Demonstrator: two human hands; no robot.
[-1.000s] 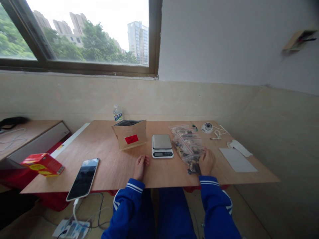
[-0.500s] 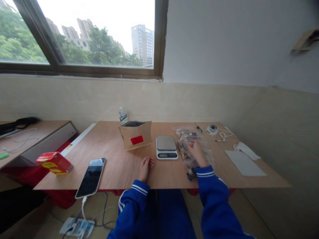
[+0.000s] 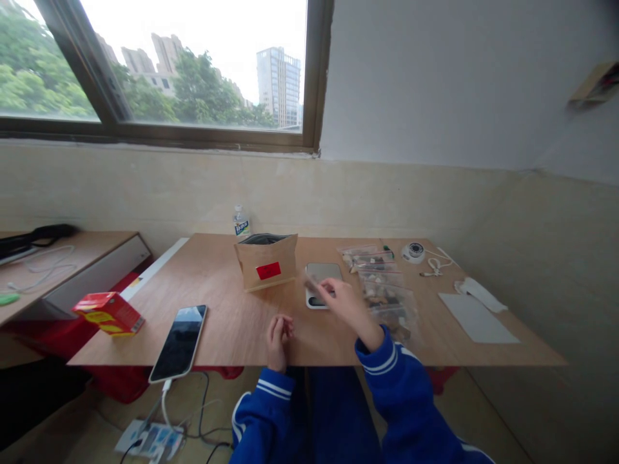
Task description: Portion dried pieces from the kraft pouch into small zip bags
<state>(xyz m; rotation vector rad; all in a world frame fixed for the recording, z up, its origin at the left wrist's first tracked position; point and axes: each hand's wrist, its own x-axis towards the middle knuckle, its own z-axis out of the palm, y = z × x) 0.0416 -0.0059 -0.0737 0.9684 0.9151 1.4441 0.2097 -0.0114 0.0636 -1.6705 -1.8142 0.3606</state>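
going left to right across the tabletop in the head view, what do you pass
red box → phone → left hand → right hand → clear bags → white sheet

I see a small kitchen scale lying flat on the counter, its steel plate facing up and its front edge partly hidden. Just to its right lies a row of clear zip bags, flat and overlapping, filled with small dark and pale pieces. A brown paper pouch stands upright just left of the scale, mouth open, red label forward.
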